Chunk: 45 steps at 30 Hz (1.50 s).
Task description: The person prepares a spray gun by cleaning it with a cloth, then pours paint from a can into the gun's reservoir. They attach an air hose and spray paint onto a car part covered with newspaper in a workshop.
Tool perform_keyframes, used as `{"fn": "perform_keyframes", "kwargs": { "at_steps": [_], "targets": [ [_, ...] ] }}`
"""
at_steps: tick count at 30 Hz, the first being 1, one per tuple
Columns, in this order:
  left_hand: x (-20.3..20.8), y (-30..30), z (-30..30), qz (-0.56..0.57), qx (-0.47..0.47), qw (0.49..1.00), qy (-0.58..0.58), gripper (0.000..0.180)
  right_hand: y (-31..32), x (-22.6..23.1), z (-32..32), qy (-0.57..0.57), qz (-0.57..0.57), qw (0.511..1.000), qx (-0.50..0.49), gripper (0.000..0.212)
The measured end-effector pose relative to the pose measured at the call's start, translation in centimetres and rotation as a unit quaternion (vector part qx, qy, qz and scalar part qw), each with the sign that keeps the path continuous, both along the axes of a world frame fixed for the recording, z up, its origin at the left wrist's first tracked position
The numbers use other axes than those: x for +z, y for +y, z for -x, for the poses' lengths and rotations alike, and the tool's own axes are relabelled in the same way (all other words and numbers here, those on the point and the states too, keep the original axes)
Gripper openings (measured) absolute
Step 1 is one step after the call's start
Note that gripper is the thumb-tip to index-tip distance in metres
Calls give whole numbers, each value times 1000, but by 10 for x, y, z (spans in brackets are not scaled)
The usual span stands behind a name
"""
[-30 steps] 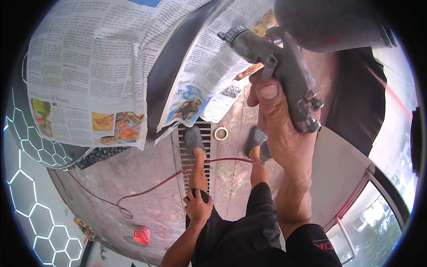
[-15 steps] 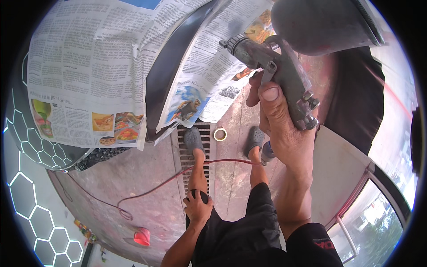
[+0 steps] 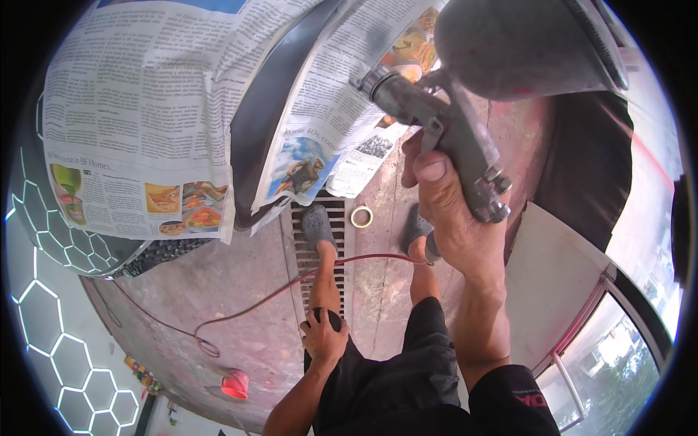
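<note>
My right hand point(image 3: 462, 203) is wrapped round the handle of a metal spray gun point(image 3: 454, 120), its thumb along the side. A large grey paint cup point(image 3: 520, 47) sits on top of the gun. The nozzle faces left, close to a dark glossy car panel point(image 3: 265, 116) left bare between two newspaper sheets. One newspaper sheet point(image 3: 138, 123) covers the bodywork on the left; another newspaper sheet point(image 3: 342, 109) hangs right of the dark strip. My left hand point(image 3: 323, 336) rests on my left knee, fingers spread over it and holding nothing.
A red hose point(image 3: 283, 287) runs across the stained floor past my legs. Between my feet lies a roll of masking tape point(image 3: 361, 216), beside a floor grate point(image 3: 299, 254). A red cup point(image 3: 235, 384) lies at lower left. Dark cloth point(image 3: 585, 152) hangs at the right.
My right hand and the spray gun have shifted slightly left and down. A faint haze now shows by the nozzle. My left hand stays on the knee.
</note>
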<state>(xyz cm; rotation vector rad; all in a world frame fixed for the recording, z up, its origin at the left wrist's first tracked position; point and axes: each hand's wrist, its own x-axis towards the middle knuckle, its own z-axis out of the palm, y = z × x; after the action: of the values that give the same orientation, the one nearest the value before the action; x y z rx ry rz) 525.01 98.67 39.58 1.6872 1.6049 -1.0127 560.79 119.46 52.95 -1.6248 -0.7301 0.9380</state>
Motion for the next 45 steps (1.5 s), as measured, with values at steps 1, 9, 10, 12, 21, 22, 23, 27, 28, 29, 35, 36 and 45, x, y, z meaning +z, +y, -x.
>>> {"fn": "perform_keyframes", "kwargs": {
  "at_steps": [1, 9, 10, 12, 21, 22, 23, 27, 28, 29, 35, 36, 45],
  "targets": [
    [0, 0, -2, 2, -1, 1000, 0, 69, -10, 3, 0, 34, 34, 999, 25, 35],
    [-1, -10, -8, 2, 10, 1000, 1, 72, -92, -16, 18, 38, 29, 998, -32, 38],
    [0, -12, -10, 3, 14, 1000, -1, 71, -102, -16, 19, 40, 28, 997, -55, 39],
    [-1, -14, -16, 3, 21, 1000, -5, 69, -117, -21, 17, 7, 22, 997, -80, 44],
    [-4, -65, -56, -71, 63, 995, 8, 69, -195, -8, 12, 122, 73, 981, -135, 42],
    [-6, -76, -61, -83, 66, 994, 11, 68, -204, -8, 11, 126, 87, 980, -127, 41],
    [-5, -89, -69, -93, 68, 993, 12, 66, -216, -8, 10, 128, 104, 979, -120, 40],
    [22, -114, -127, -217, 37, 968, -118, 54, -251, -11, -6, 109, 113, 983, -98, 36],
    [27, -118, -141, -245, 61, 949, -188, 52, -255, -12, -9, 112, 109, 984, -89, 34],
    [31, -122, -156, -270, 85, 924, -259, 49, -262, -15, -11, 121, 110, 983, -85, 33],
    [53, -154, -251, 31, 616, 625, -480, 29, -284, -25, -8, 147, 133, 979, -52, 31],
    [56, -156, -256, 86, 666, 568, -476, 29, -287, -24, -8, 112, 134, 984, -31, 31],
    [43, -172, -228, 130, 675, 495, -531, 25, -305, -43, 21, 118, 140, 981, -56, 35]
  ]
}}
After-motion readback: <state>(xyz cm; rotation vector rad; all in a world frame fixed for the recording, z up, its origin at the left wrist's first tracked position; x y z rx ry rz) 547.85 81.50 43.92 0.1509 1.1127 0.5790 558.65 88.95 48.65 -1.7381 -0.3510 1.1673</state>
